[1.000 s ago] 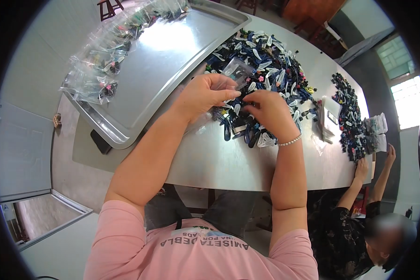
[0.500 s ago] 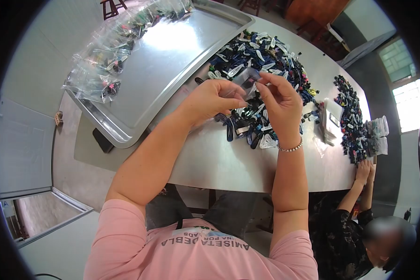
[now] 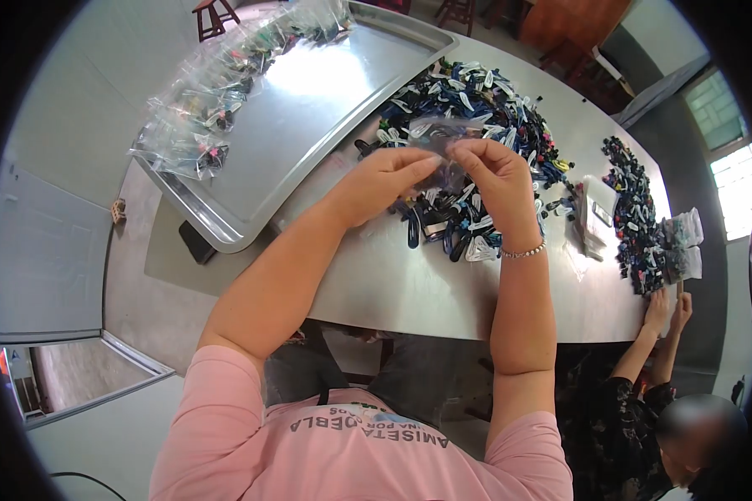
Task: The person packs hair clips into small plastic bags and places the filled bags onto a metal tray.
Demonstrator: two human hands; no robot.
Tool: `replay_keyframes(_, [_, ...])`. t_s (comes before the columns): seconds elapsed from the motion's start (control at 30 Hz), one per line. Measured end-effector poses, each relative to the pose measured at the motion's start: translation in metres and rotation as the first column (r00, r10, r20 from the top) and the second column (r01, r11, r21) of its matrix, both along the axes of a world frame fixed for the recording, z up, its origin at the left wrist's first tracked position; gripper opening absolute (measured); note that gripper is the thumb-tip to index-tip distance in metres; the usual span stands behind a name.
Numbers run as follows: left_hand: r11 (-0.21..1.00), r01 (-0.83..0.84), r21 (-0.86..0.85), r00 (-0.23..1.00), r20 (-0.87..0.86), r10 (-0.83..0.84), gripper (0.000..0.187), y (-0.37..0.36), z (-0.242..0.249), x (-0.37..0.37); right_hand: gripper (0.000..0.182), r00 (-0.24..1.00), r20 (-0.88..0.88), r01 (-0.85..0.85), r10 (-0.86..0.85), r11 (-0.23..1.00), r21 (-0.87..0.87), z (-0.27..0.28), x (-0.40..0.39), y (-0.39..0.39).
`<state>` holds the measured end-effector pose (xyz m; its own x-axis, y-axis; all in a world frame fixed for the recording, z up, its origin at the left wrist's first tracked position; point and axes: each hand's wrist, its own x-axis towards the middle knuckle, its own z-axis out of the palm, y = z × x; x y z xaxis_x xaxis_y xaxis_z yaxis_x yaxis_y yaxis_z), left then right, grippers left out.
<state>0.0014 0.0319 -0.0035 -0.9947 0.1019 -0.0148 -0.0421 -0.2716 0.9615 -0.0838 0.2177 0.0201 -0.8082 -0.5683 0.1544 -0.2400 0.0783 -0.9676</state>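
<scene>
A small clear plastic bag (image 3: pixel 444 127) is stretched between my hands above a heap of hair clips (image 3: pixel 476 107). My left hand (image 3: pixel 388 177) pinches one side with thumb and forefinger. On the other side, the fingertips of my right hand (image 3: pixel 500 174) are pinched on the bag too. The hair clips are mostly dark blue, black and white snap clips, with some spilling toward me beneath my fingers. What the bag contains, if anything, cannot be made out.
At the left, a large metal tray (image 3: pixel 297 125) carries several filled clear bags (image 3: pixel 194 125). A stack of flat plastic bags (image 3: pixel 595 219) lies to the right. Beyond it stretch another clip pile (image 3: pixel 635 213) and two filled bags (image 3: pixel 683 244), near a co-worker's hands (image 3: pixel 664 313).
My hands have drawn closer together, and the bag between them now spreads out wider. The co-worker's hands have moved apart.
</scene>
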Motion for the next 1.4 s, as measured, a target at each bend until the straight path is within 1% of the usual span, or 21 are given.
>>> replay_keyframes(0.03, [0.984,-0.126,-0.129,0.982,-0.157,0.105,0.026,0.002,-0.001,0.000,0.012,0.997,-0.072,0.043,-0.040,0.998,0.047,-0.001,-0.002,0.002])
replay_keyframes(0.17, [0.959,-0.269,-0.090,0.955,-0.155,0.253,0.020,0.000,-0.007,0.000,0.013,1.000,-0.022,-0.019,0.020,0.999,0.047,-0.006,-0.005,0.001])
replay_keyframes(0.27, [0.895,-0.377,-0.239,0.924,-0.169,0.344,0.018,0.005,0.001,0.003,0.013,0.999,-0.038,-0.016,0.020,0.995,0.103,-0.004,-0.004,0.000])
replay_keyframes(0.33, [0.728,-0.465,-0.504,0.884,-0.310,0.350,0.017,0.007,0.015,0.012,0.015,0.997,-0.072,-0.003,0.010,0.995,0.097,-0.004,-0.005,0.000])
replay_keyframes(0.4, [0.729,-0.470,-0.499,0.882,-0.296,0.366,0.017,0.002,0.026,0.023,0.016,0.995,-0.098,-0.008,0.014,0.998,0.063,-0.006,-0.005,0.001])
replay_keyframes(0.53, [0.571,-0.533,-0.625,0.844,-0.341,0.414,0.021,-0.033,0.052,0.048,0.015,0.997,-0.069,-0.038,0.038,0.999,0.007,-0.013,-0.009,0.000])
replay_keyframes(0.6, [0.387,-0.690,-0.611,0.719,-0.519,0.463,0.020,-0.064,0.053,0.056,0.014,0.998,-0.055,-0.042,0.043,0.999,0.023,-0.015,-0.009,-0.001])
replay_keyframes(0.67, [0.293,-0.688,-0.664,0.708,-0.526,0.471,0.020,-0.108,0.051,0.061,0.014,0.994,-0.092,-0.051,0.056,0.998,0.048,-0.015,-0.007,-0.003])
replay_keyframes(0.73, [0.248,-0.692,-0.678,0.667,-0.469,0.579,0.020,-0.144,0.047,0.065,0.014,0.985,-0.153,-0.051,0.075,0.987,0.156,-0.019,-0.006,-0.004])
replay_keyframes(0.87, [0.269,-0.706,-0.655,0.576,-0.309,0.757,0.022,-0.213,0.040,0.067,0.013,0.979,-0.162,-0.102,0.128,0.982,0.159,-0.026,-0.005,-0.006])
replay_keyframes(0.93, [-0.005,-0.614,-0.789,0.552,-0.434,0.712,0.031,-0.232,0.041,0.073,0.013,0.976,-0.175,-0.101,0.129,0.981,0.163,-0.024,-0.002,-0.008])
replay_keyframes(0.97, [-0.193,-0.580,-0.792,0.477,-0.521,0.707,0.039,-0.237,0.037,0.073,0.013,0.972,-0.198,-0.089,0.127,0.977,0.192,-0.023,-0.001,-0.007])
replay_keyframes(1.0, [-0.198,-0.576,-0.793,0.473,-0.521,0.711,0.039,-0.239,0.034,0.072,0.014,0.967,-0.221,-0.078,0.127,0.973,0.219,-0.022,-0.001,-0.008])
replay_keyframes(1.03, [-0.491,-0.601,-0.631,0.405,-0.770,0.494,0.040,-0.242,0.032,0.073,0.014,0.968,-0.220,-0.069,0.118,0.973,0.219,-0.021,0.001,-0.009])
replay_keyframes(1.07, [-0.707,-0.598,-0.377,0.343,-0.918,0.200,0.042,-0.245,0.029,0.075,0.014,0.968,-0.215,-0.083,0.130,0.973,0.216,-0.022,0.001,-0.010])
replay_keyframes(1.1, [-0.715,-0.586,-0.380,0.346,-0.916,0.203,0.042,-0.236,0.031,0.078,0.014,0.968,-0.212,-0.086,0.133,0.972,0.218,-0.024,0.001,-0.010])
replay_keyframes(1.17, [-0.403,-0.800,-0.445,0.391,-0.896,0.212,0.037,-0.193,0.042,0.079,0.015,0.963,-0.226,-0.096,0.147,0.971,0.219,-0.024,0.004,-0.012])
replay_keyframes(1.23, [-0.151,-0.796,-0.586,0.563,-0.808,0.170,0.034,-0.143,0.044,0.085,0.015,0.956,-0.245,-0.098,0.163,0.961,0.258,-0.021,0.008,-0.013])
replay_keyframes(1.3, [0.100,-0.749,-0.655,0.663,-0.742,0.102,0.027,-0.089,0.027,0.097,0.016,0.937,-0.303,-0.087,0.173,0.957,0.277,-0.018,0.012,-0.015])
replay_keyframes(1.33, [0.078,-0.660,-0.747,0.750,-0.661,0.025,0.029,-0.062,0.025,0.105,0.016,0.926,-0.328,-0.092,0.190,0.952,0.291,-0.023,0.007,-0.014])
replay_keyframes(1.4, [-0.066,-0.487,-0.871,0.865,-0.470,-0.173,0.034,-0.030,0.021,0.115,0.016,0.927,-0.325,-0.057,0.189,0.925,0.375,-0.016,0.010,-0.015])
